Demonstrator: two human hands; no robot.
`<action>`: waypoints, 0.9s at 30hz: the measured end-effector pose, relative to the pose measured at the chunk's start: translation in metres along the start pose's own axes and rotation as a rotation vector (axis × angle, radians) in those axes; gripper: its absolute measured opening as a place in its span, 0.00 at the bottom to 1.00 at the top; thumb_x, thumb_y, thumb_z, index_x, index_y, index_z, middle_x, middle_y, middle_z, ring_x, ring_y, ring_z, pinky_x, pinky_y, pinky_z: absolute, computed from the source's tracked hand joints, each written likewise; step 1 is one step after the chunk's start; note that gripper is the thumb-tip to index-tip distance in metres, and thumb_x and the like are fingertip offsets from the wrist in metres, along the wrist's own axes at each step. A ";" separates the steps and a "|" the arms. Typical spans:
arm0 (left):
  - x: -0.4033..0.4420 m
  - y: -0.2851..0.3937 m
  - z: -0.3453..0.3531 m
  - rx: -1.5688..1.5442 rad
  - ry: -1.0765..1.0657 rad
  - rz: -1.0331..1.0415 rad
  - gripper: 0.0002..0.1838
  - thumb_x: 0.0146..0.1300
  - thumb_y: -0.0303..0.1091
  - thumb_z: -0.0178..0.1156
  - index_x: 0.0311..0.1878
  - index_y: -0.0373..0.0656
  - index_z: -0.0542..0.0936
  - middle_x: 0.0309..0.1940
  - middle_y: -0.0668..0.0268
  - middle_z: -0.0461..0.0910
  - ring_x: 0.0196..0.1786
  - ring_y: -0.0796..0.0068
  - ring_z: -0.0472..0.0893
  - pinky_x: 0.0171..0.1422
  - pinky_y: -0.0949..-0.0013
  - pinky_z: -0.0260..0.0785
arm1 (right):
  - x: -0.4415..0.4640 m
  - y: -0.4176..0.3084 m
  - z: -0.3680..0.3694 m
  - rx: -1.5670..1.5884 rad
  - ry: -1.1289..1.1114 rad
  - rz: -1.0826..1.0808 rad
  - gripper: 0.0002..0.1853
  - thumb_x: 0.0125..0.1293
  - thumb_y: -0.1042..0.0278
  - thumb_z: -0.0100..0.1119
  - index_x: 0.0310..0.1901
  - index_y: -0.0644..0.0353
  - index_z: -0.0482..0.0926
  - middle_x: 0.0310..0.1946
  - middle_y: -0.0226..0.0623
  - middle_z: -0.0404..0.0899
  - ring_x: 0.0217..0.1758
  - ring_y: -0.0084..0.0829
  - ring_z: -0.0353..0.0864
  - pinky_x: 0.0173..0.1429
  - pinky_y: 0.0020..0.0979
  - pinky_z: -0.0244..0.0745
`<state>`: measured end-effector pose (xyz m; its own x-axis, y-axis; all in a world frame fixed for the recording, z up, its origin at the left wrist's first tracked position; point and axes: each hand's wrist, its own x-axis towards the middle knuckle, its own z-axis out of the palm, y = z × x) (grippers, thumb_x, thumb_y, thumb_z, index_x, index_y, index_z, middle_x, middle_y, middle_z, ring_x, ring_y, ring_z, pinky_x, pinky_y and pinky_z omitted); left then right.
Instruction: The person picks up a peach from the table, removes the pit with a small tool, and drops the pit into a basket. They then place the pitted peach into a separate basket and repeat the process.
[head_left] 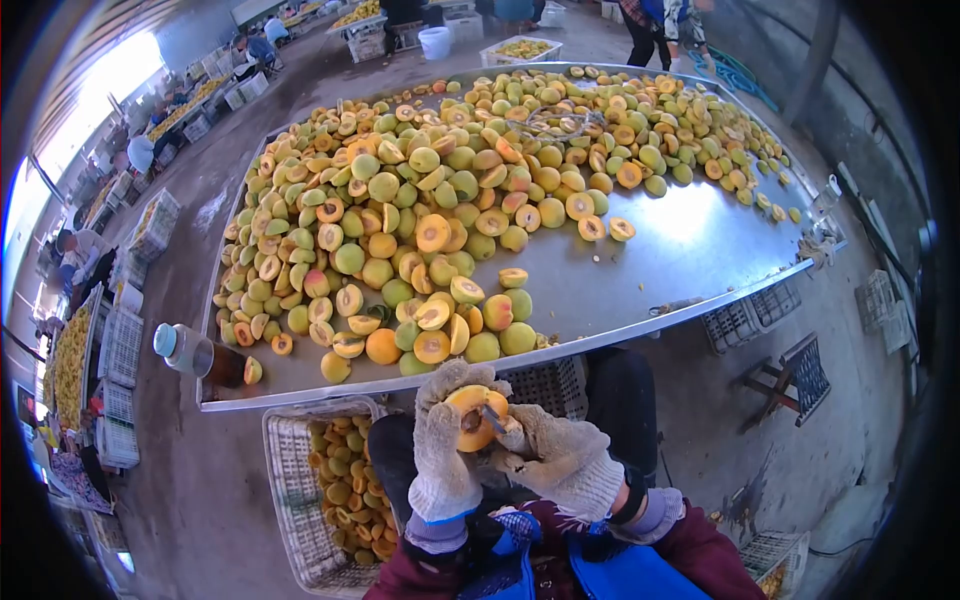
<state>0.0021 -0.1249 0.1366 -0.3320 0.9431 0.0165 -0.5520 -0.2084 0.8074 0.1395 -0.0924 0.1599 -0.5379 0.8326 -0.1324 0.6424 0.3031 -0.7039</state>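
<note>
Both my hands wear knitted work gloves and meet just below the table's near edge. My left hand (443,440) is wrapped round a halved yellow fruit (470,415), its cut face turned up. In my right hand (565,455) is a small pitting tool (495,418), its tip at the dark centre of the fruit. Much of the tool's handle is hidden by the glove. Beyond my hands, a heap of whole and halved fruit (433,232) covers much of the metal table (690,270).
A crate (290,500) of fruit halves stands by my left leg. On the table's left corner lies a jar (200,355) of dark liquid. A folding stool (790,380) and another crate (775,555) are at the right. Other people work in the background.
</note>
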 end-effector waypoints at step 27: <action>-0.006 -0.006 -0.001 0.177 -0.026 0.035 0.21 0.74 0.43 0.50 0.59 0.35 0.71 0.52 0.59 0.77 0.51 0.68 0.79 0.58 0.65 0.72 | -0.013 -0.001 0.008 -0.109 0.141 -0.121 0.19 0.63 0.52 0.59 0.46 0.55 0.70 0.22 0.41 0.79 0.25 0.45 0.82 0.26 0.44 0.75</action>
<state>0.0069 -0.1297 0.1307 -0.3273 0.9430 0.0603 -0.3967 -0.1950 0.8970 0.1413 -0.1070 0.1564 -0.5377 0.8415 0.0523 0.6373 0.4463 -0.6282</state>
